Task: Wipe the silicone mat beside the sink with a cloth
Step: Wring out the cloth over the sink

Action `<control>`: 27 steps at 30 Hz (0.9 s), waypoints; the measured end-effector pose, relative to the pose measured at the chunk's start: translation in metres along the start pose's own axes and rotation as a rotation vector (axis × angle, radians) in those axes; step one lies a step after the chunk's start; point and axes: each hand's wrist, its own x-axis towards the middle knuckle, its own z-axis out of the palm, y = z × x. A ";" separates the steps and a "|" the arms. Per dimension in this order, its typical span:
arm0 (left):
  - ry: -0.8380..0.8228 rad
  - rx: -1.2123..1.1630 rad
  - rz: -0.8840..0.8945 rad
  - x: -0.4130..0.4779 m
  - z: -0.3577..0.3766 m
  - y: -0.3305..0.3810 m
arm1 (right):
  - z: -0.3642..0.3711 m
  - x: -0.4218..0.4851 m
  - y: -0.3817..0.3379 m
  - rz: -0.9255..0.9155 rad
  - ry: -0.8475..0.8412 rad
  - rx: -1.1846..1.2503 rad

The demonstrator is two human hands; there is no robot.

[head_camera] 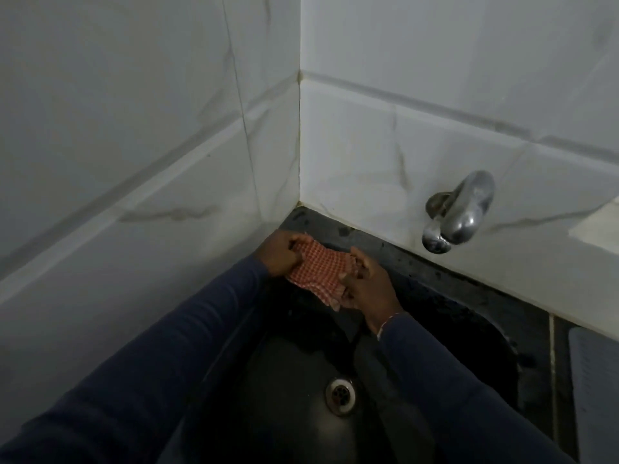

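- We see the left hand (279, 254) and the right hand (365, 289) both grasping one cloth (318, 272), red-and-white checked; each has its fingers curled into one end, so the fabric is bunched and pulled between them
- We judge that they hold it so to wring it or spread it out before wiping; whether it is wet we cannot tell in this dim light
- The cloth sits over the far left corner of the sink (284, 380), and we take that as sensible: any drips would fall into the basin and not on the table (469, 272)
- That corner is where the tiled walls (435, 112) meet, well apart from the tap (459, 212), which juts from the right-hand wall above the sink's back rim; we see no water running from it
- The mat (596, 390), the thing to be wiped, lies at the right edge of the view, across the sink from the hands, pale grey and ribbed, only partly in frame; we guess it lies there so that wet things can drain beside the sink
- Nothing touches the mat, so we judge the wiping itself not yet begun
- Our count: two hands, both on the cloth; one cloth; one sink with one drain (340, 395); one tap; one mat; two walls; two dark sleeves (167, 346); one thin band (390, 321) at the right wrist
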 end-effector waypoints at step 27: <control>0.113 0.771 0.189 0.061 0.030 -0.016 | -0.002 0.071 0.014 -0.359 0.076 -1.452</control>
